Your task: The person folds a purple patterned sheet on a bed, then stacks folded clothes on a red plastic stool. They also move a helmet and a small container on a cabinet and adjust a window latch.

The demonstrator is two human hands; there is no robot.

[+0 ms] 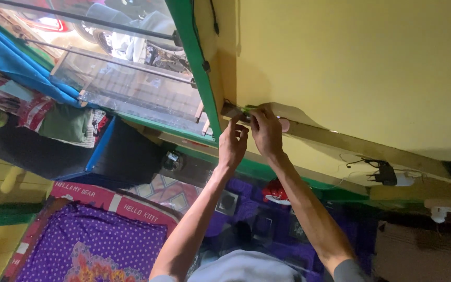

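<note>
the small green strip-like object [248, 108] lay against the dark end of a long brown wooden rail [351, 142] fixed across the yellow painted wall [351, 62]. its long axis ran along the rail, from upper left down to lower right in the head view; which end was its front could not be told, since fingers covered most of it. the person's right hand [267, 131] was curled over it, fingertips pressed together on the strip and rail. the left hand [233, 145] rose just beside, its fingertips pinched at the rail's dark end, touching the right hand's fingers.

just left of the rail's end stood the green painted window frame [196, 62], leaving little room on that side; to the right the rail ran on, bare and open along the smooth wall. a black cable [214, 21] hung down near the frame. farther right along the rail sat a black plug adapter with thin wires [384, 172]. behind the window ran metal bars [116, 60]. below lay a purple dotted fabric mat with a red border [100, 245], and folded clothes [66, 122] rested on a dark shelf at left.
</note>
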